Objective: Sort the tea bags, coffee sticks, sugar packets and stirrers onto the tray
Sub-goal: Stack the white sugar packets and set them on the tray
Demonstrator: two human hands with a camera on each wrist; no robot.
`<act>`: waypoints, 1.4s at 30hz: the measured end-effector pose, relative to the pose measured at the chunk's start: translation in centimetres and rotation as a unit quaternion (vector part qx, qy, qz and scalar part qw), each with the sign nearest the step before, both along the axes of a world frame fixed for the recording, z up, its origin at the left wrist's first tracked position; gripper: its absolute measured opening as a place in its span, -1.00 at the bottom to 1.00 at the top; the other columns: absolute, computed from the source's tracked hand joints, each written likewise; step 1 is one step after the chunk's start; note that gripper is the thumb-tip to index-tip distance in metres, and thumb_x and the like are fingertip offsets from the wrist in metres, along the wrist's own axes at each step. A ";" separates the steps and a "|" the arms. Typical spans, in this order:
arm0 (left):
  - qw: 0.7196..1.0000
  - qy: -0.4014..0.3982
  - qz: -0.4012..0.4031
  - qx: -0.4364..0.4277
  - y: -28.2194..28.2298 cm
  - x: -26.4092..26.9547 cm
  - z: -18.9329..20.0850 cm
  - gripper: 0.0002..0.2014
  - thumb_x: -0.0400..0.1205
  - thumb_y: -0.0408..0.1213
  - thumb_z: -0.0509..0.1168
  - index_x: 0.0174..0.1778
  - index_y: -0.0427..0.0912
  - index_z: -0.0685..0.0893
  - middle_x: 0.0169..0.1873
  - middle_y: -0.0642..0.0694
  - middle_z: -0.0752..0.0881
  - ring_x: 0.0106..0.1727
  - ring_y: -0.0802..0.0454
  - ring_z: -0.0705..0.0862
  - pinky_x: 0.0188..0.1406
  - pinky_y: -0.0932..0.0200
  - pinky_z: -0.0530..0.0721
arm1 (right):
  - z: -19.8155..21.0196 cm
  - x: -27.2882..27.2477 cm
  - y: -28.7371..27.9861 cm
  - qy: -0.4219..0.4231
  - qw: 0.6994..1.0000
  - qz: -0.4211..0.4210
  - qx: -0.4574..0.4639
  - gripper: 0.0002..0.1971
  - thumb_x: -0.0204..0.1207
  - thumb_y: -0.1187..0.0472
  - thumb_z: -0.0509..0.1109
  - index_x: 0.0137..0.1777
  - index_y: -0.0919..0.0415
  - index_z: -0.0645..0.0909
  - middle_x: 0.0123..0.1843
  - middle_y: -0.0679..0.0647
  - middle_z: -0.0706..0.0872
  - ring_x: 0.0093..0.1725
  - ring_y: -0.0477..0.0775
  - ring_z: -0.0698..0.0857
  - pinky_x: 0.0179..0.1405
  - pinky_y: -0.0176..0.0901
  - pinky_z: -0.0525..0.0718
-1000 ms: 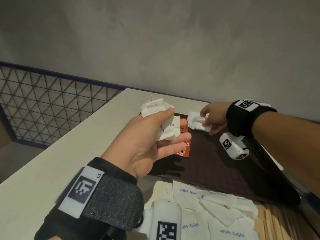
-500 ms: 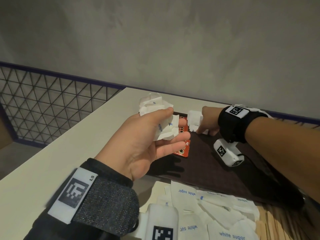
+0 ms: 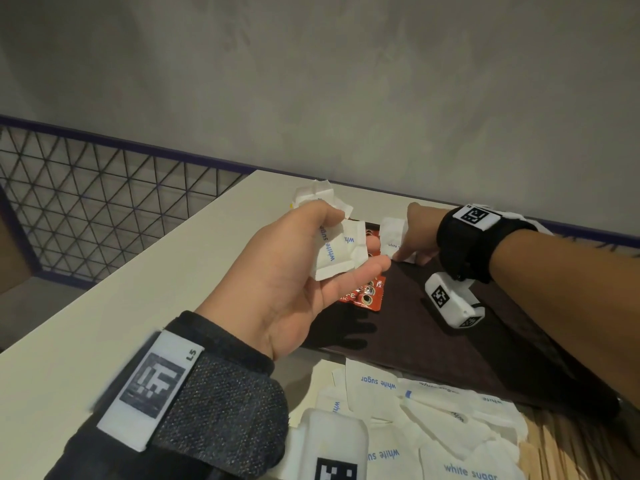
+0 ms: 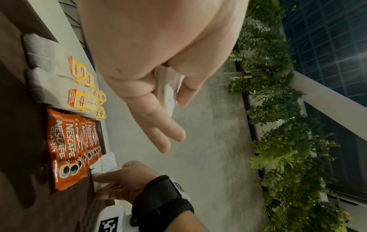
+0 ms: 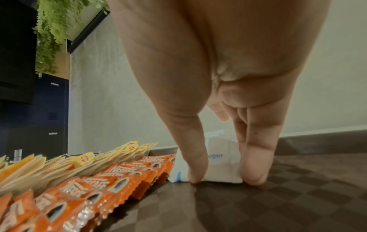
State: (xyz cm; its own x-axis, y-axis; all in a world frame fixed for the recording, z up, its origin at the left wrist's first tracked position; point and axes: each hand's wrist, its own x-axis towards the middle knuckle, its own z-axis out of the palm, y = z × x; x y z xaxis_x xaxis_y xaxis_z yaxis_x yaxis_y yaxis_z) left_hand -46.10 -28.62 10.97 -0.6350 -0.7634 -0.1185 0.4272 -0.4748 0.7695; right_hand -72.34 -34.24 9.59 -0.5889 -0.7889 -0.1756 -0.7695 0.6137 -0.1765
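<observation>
My left hand [image 3: 353,244] is raised above the tray's near-left corner and grips a bunch of white sugar packets [image 3: 341,252] between thumb and fingers. My right hand [image 3: 405,247] reaches to the far side of the dark brown tray [image 3: 450,341]. There it pinches a small stack of sugar packets [image 5: 220,163] standing on edge on the tray floor, right beside the row of orange coffee sticks [image 5: 103,183]. Tea bags [image 4: 57,78] with yellow tags lie in a row beyond the coffee sticks [image 4: 67,149]. A loose heap of sugar packets [image 3: 415,427] lies on the table near me.
Wooden stirrers [image 3: 561,455] lie at the bottom right beside the loose packets. The white table [image 3: 138,306] stretches left to a drop with a wire mesh rail [image 3: 86,202]. A grey wall stands close behind the tray. The tray's near and right parts are bare.
My right hand has moved left and down, bringing its sugar packets onto the tray floor beside the coffee sticks. My left hand stays raised with its packets.
</observation>
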 end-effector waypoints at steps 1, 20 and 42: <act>1.000 0.008 0.000 0.007 -0.1 0.0 -0.1 -0.69 0.74 -0.35 0.25 0.41 -0.26 0.58 0.07 -0.47 0.83 0.05 -0.34 0.87 -0.12 -0.16 0.89 | 0.0 0.0 0.1 0.001 1.000 0.001 0.003 -0.32 0.42 0.18 0.71 0.41 0.35 0.41 0.07 0.31 0.83 -0.05 0.28 0.89 0.12 0.22 0.83; 0.992 -0.032 -0.090 -0.086 1.9 -0.1 0.5 -0.68 0.70 -0.48 0.37 0.38 -0.33 0.65 0.04 -0.25 0.88 0.01 -0.21 0.90 -0.17 0.21 0.86 | 9.0 9.7 18.8 -0.338 0.865 0.177 -0.327 -0.52 0.20 0.14 0.60 0.18 0.15 0.75 -0.26 0.22 0.62 -0.34 0.17 0.65 -0.45 -0.18 0.70; 0.986 -0.028 -0.101 -0.128 2.7 -0.8 0.1 -0.68 0.70 -0.53 0.25 0.37 -0.38 0.68 0.13 -0.30 0.85 0.07 -0.17 0.87 -0.09 0.18 0.87 | 5.6 8.8 17.2 -0.266 0.893 0.176 -0.317 -0.66 0.51 0.06 0.59 -0.22 0.36 0.65 -0.43 0.13 0.70 -0.47 0.09 0.65 -0.56 -0.05 0.61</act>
